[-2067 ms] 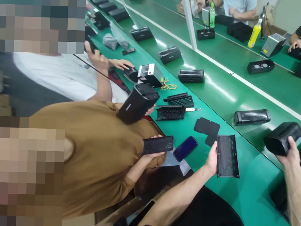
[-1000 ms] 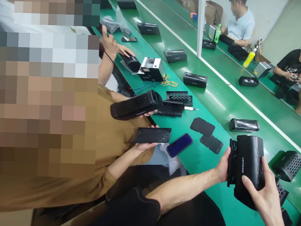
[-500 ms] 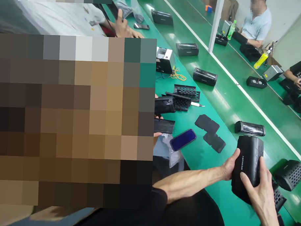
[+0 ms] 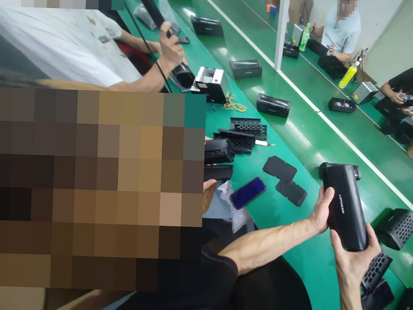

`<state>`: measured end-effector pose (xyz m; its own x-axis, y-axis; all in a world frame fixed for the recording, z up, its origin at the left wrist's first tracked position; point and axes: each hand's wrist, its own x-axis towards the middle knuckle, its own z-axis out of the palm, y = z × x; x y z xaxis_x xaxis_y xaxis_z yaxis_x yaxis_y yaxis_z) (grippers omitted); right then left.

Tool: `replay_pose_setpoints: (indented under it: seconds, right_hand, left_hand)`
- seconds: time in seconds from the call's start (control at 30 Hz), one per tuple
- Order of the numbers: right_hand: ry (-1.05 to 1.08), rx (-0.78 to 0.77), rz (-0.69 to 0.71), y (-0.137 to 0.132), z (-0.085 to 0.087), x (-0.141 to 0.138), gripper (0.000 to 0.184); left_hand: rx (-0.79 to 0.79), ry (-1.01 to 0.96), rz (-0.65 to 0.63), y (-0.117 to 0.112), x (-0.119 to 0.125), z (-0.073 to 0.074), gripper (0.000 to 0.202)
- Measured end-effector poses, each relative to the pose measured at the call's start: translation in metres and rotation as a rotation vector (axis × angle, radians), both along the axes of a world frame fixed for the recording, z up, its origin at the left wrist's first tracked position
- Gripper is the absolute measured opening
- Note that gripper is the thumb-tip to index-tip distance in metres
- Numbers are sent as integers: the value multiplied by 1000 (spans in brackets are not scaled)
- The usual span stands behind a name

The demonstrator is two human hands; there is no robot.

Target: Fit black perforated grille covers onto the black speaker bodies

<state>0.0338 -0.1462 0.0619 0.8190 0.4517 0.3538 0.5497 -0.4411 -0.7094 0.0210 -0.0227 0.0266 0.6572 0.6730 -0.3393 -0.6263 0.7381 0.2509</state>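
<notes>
Both my hands hold a black speaker body (image 4: 345, 209) marked MERKURY, upright and tilted, above the near edge of the green bench (image 4: 285, 221). My left hand (image 4: 321, 208) grips its left side with the thumb on the front. My right hand (image 4: 353, 259) wraps around its lower end from below. A perforated black grille (image 4: 375, 269) lies just beneath my right hand.
Two flat black pads (image 4: 283, 176) and a phone (image 4: 247, 192) lie left of my hands. Stacked grille panels (image 4: 243, 133) sit further back. A speaker (image 4: 397, 227) rests to my right, others ride the belt (image 4: 273, 104). A person in brown sits close on my left; other workers sit opposite.
I brought the speaker body from my right to the grille panel in my left hand and joined them. Since half a second ago the body has turned more upright, smooth side facing me.
</notes>
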Motion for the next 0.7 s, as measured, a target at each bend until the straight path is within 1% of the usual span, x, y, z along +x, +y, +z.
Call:
replay_pose_setpoints:
  seconds: [0.03, 0.1, 0.17, 0.2, 0.23, 0.27, 0.3, 0.37, 0.4, 0.47, 0.53, 0.6, 0.7]
  right_hand:
    - [12, 23, -31, 3, 2, -1, 105]
    - [80, 11, -35, -1, 10, 3, 102]
    - [159, -19, -45, -15, 19, 11, 99]
    - [197, -34, -45, -23, 22, 14, 98]
    - [237, -50, -34, -32, 25, 17, 97]
    - [281, -61, -16, -40, 26, 19, 96]
    - [323, -64, 0, -46, 27, 20, 96]
    - [397, -61, 20, -53, 26, 20, 96]
    - [422, -54, 23, -53, 25, 20, 95]
    - [440, -37, 26, -52, 24, 21, 94]
    - [419, -33, 45, -50, 23, 25, 92]
    - [382, -36, 66, -50, 21, 30, 90]
    - [326, -49, 71, -50, 18, 38, 88]
  left_hand:
    - [15, 18, -24, 2, -1, -2, 82]
    - [92, 51, -182, 16, -10, -6, 87]
    - [259, 96, -353, 44, -25, -9, 98]
    - [382, 124, -385, 63, -32, -8, 105]
    - [536, 158, -365, 82, -39, -6, 116]
    - [719, 162, -424, 101, -45, -1, 125]
    - [888, 149, -493, 118, -50, 4, 128]
    - [1144, 98, -637, 141, -55, 17, 121]
    - [1223, 85, -681, 147, -56, 23, 116]
    - [1303, 109, -685, 148, -56, 31, 108]
    - [1313, 157, -616, 141, -56, 34, 104]
    - [1279, 190, -542, 132, -55, 33, 98]
    - [1183, 203, -474, 122, -52, 27, 92]
